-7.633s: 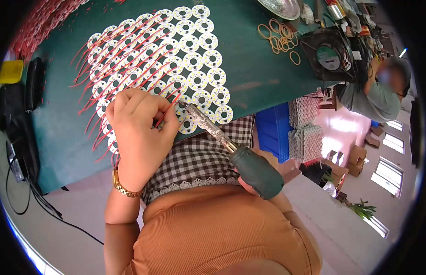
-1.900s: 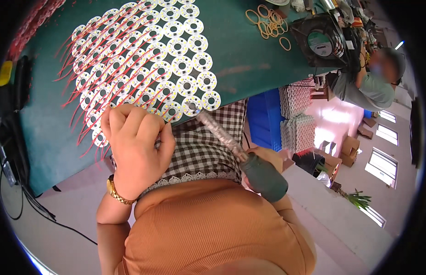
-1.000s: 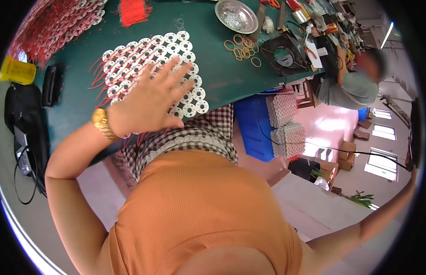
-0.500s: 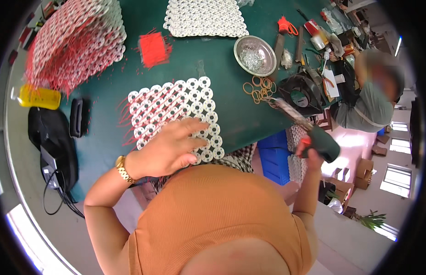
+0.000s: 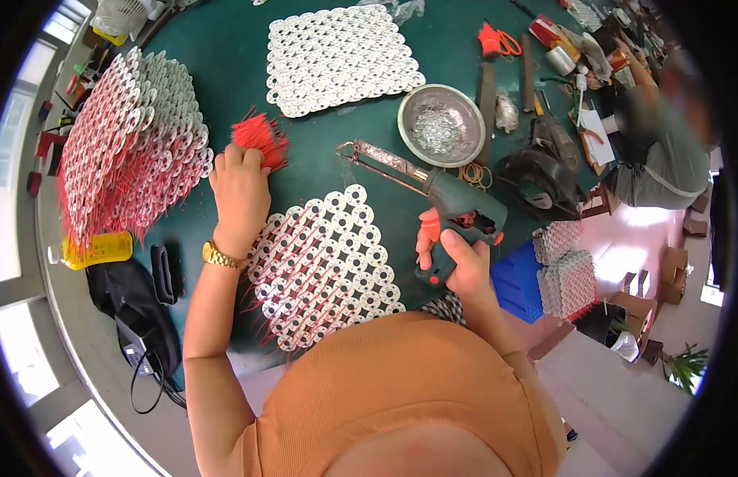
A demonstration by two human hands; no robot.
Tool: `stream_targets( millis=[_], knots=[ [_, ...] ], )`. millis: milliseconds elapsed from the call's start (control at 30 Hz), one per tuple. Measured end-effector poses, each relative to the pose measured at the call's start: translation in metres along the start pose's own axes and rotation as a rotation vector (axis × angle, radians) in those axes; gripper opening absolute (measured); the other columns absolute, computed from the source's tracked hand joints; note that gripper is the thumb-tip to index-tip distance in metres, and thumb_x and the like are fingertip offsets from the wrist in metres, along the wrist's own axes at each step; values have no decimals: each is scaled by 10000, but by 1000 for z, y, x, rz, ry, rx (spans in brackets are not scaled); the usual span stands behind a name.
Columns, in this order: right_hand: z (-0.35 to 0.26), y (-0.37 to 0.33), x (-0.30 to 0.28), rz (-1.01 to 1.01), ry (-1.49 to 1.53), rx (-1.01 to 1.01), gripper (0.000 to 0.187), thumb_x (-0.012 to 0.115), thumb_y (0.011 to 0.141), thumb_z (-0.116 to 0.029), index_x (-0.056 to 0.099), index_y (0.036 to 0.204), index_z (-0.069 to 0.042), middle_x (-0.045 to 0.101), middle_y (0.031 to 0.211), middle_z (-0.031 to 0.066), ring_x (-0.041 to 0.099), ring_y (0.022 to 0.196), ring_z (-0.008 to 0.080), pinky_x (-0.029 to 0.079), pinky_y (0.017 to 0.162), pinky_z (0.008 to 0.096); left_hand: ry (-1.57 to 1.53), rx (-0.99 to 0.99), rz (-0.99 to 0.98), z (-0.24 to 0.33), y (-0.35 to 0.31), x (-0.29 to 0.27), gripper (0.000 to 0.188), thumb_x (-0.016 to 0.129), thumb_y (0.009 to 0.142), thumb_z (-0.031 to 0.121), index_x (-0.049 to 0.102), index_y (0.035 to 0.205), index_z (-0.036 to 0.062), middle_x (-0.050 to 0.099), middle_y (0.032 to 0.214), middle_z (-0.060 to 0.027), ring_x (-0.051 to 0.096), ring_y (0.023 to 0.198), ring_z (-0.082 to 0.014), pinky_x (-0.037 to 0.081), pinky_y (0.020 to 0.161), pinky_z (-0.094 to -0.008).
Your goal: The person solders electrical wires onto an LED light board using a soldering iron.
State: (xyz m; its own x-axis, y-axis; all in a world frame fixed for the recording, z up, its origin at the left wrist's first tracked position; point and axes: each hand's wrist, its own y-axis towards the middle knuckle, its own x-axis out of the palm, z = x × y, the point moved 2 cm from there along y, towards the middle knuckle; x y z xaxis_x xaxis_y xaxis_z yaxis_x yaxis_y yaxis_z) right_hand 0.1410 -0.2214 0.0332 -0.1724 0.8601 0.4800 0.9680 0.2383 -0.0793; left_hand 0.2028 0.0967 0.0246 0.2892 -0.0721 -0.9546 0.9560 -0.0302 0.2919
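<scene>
My left hand, with a gold watch at the wrist, reaches to a pile of short red strands; its fingers are curled onto the near left edge of the pile. In my right hand is a green cordless power tool with a red trigger and a long slim nose. The nose points left, above the table. Below it lies a sheet of joined white discs, with red strands running diagonally across its left part and loose ends hanging off its left edge. No hand touches the sheet.
Stacked disc sheets with red strands stand at left, plain white sheets at the back. A metal bowl of shiny bits, rubber bands, a black device and orange-handled scissors lie right. Another person sits farther right.
My left hand has left the disc sheet and moved up to the red strands. The tool has swung left from the right side to over the table. The whole view has shifted.
</scene>
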Motion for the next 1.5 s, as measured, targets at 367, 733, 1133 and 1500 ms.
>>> stream_targets(
  millis=[367, 733, 1133, 1500],
  knots=[
    [1, 27, 19, -125, 226, 286, 446, 615, 926, -308, 541, 1215, 23, 625, 818, 143, 593, 587, 177, 481, 561, 301, -69, 7, 120, -4, -1, 3, 125, 735, 814, 161, 628, 862, 120, 602, 846, -32, 553, 853, -260, 379, 753, -407],
    [13, 29, 22, -184, 54, 181, 384, 596, 976, -235, 505, 1289, -33, 624, 816, 105, 599, 634, 141, 468, 579, 280, -336, 47, 198, -14, -9, 2, 90, 699, 848, 52, 625, 897, 63, 636, 841, -73, 598, 773, -266, 449, 709, -380],
    [19, 0, 9, -145, -60, 182, 400, 599, 965, -208, 486, 1311, -41, 578, 830, 68, 569, 632, 121, 430, 540, 261, -2055, -695, -256, 26, -50, -39, 103, 565, 1010, 128, 590, 983, 32, 586, 840, -25, 531, 675, -105, 465, 666, -247],
    [11, -34, 6, -95, -329, 222, 542, 660, 913, -378, 519, 1324, -55, 599, 826, 93, 582, 697, 169, 444, 593, 304, -708, -354, 130, 75, -54, -11, 57, 701, 884, 94, 670, 865, 49, 624, 750, -35, 557, 686, -157, 428, 707, -319]
  ],
)
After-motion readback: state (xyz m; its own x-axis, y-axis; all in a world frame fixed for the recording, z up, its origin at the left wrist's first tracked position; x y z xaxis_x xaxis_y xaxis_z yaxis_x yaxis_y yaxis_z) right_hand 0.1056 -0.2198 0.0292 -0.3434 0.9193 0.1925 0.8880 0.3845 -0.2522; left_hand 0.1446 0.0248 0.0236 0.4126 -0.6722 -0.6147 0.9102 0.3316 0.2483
